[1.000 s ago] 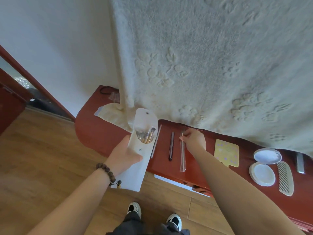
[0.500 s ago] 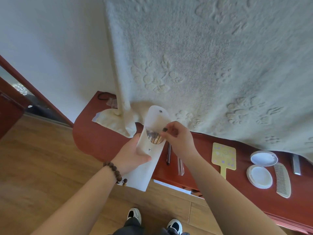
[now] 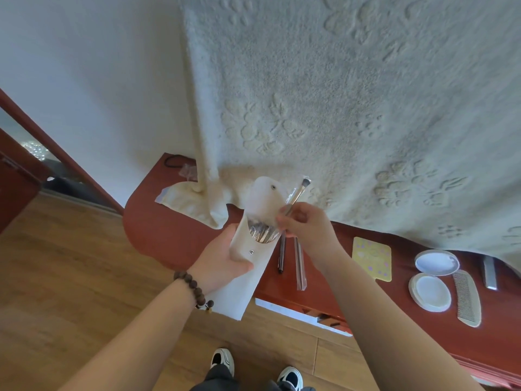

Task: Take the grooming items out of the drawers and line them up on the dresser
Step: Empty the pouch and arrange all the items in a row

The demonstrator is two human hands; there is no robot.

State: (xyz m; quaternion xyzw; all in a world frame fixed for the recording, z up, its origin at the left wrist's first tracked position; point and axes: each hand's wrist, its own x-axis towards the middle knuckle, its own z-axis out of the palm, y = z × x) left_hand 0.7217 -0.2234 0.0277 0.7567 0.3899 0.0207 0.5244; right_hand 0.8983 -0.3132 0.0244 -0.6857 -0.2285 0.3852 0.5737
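Observation:
My left hand (image 3: 222,256) grips a white brush pouch (image 3: 253,249) upright, its flap open and several brush handles showing inside. My right hand (image 3: 306,224) pinches one makeup brush (image 3: 297,194) in a clear sleeve, its bristle end raised above the pouch. On the red dresser (image 3: 158,230) lie a dark pen-like stick (image 3: 282,256) and a sleeved brush (image 3: 299,262) side by side, then a yellow hand mirror (image 3: 372,256), two white round compact halves (image 3: 431,289), a pale comb (image 3: 466,297) and a grey metal comb (image 3: 490,273).
A cream embossed towel (image 3: 338,108) hangs over the dresser's back, its corner lying on the left end. A black hair tie (image 3: 172,160) and clear wrapper sit at the far left. A drawer (image 3: 304,313) stands slightly open below the front edge. Wooden floor lies beneath.
My right hand left the laid-down sleeved brush, reached into the pouch and drew one brush up and out. My left hand kept holding the pouch.

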